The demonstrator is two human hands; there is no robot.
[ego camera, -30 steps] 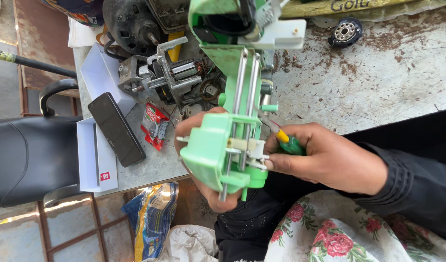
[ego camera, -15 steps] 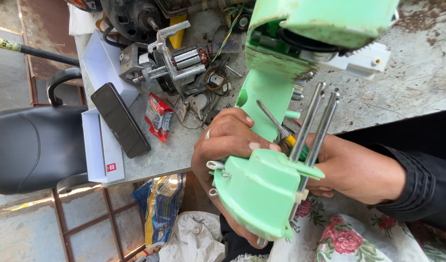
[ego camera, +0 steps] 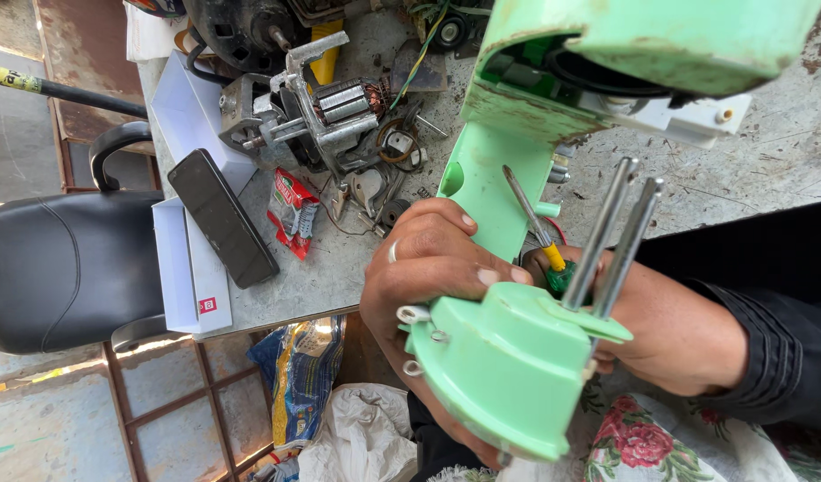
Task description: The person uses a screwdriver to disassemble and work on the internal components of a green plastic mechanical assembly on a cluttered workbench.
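Plastic, pale green and moulded into a long appliance housing (ego camera: 518, 357), fills most of my view; it is tilted up off the grey workbench (ego camera: 750, 178), its rounded base end nearest me. My left hand (ego camera: 428, 268) is clenched around the base, thumb over the top edge. My right hand (ego camera: 669, 330) grips a small screwdriver with a yellow-green handle (ego camera: 540, 236), its tip against the housing's neck. Two bare steel rods (ego camera: 616, 232) stand out of the base. I judge the shell stiff, light and smooth enough to slip, so the broad base is the safest hold; the rods would lever.
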